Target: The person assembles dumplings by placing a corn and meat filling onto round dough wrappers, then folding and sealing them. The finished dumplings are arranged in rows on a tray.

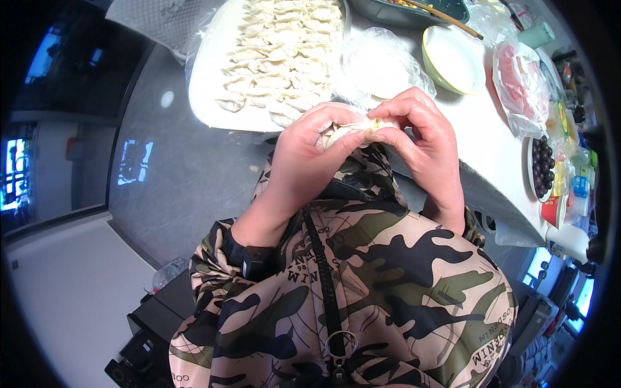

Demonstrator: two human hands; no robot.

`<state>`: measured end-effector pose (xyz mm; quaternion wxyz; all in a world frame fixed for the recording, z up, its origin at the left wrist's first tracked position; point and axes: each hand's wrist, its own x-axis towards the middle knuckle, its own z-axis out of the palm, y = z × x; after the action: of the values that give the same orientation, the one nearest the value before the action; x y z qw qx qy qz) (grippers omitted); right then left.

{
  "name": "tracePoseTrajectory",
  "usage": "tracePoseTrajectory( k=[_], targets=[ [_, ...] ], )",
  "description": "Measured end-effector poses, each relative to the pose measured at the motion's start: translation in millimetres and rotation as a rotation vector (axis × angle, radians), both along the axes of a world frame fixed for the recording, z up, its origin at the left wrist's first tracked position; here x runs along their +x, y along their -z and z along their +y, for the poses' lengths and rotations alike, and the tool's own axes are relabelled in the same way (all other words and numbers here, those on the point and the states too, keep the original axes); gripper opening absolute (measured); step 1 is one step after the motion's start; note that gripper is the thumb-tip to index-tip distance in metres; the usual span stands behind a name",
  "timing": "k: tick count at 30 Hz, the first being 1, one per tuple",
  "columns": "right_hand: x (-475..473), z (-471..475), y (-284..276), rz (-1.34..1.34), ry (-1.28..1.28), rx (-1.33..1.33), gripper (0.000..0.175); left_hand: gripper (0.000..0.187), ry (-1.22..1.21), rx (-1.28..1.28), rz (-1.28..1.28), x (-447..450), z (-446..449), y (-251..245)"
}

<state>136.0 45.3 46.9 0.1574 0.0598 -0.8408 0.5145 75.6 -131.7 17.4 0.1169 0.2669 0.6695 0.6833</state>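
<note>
Between my two hands is a dumpling point(339, 134) of pale dough, with a bit of yellow filling showing at its edge. My left hand point(315, 145) wraps around its left part, thumb and fingers pinching the dough. The thumb and forefinger of my right hand point(419, 131) grip its right end. Just beyond my hands a white tray point(206, 97) bears rows of folded dumplings point(286, 53). To its right lies clear plastic point(419, 77) with round white dough wrappers point(378, 70) in it. The dumpling's underside is hidden by my fingers.
A white bowl with a yellow rim point(453, 60) stands right of the wrappers. Behind it, chopsticks point(449, 22) rest across a dark container point(412, 12) of filling. Further right are a plastic bag point(521, 89), a dish of dark round fruit point(542, 167) and a red cup point(552, 212).
</note>
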Motion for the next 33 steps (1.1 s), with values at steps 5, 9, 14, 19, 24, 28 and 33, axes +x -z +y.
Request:
tracePoseTrajectory(
  k=[5, 9, 14, 19, 24, 28, 33],
  targets=[
    [-4, -2, 8, 0.025, 0.018, -0.034, 0.008, 0.012, -0.070, 0.018, -0.029, 3, 1, 4],
    [-5, -6, 10, -0.013, -0.013, -0.336, 0.006, 0.010, -0.087, 0.004, -0.015, 3, 0, 4],
    [-5, 3, 16, -0.046, -0.141, -0.142, 0.010, 0.009, -0.089, -0.111, 0.213, 2, -2, 2],
    [-4, 0, 20, -0.071, -0.065, -0.340, 0.008, 0.009, -0.144, 0.180, -0.218, 12, 7, -4],
    [-4, -4, 14, -0.016, -0.091, -0.208, 0.007, 0.011, -0.099, -0.037, 0.132, 4, -5, 3],
    [-3, 1, 20, -0.007, -0.136, -0.301, 0.008, 0.014, -0.057, 0.173, -0.142, 11, -3, -1],
    [-2, 4, 19, 0.004, -0.143, -0.334, 0.009, 0.016, -0.066, 0.014, 0.167, 3, -15, -4]
  ],
)
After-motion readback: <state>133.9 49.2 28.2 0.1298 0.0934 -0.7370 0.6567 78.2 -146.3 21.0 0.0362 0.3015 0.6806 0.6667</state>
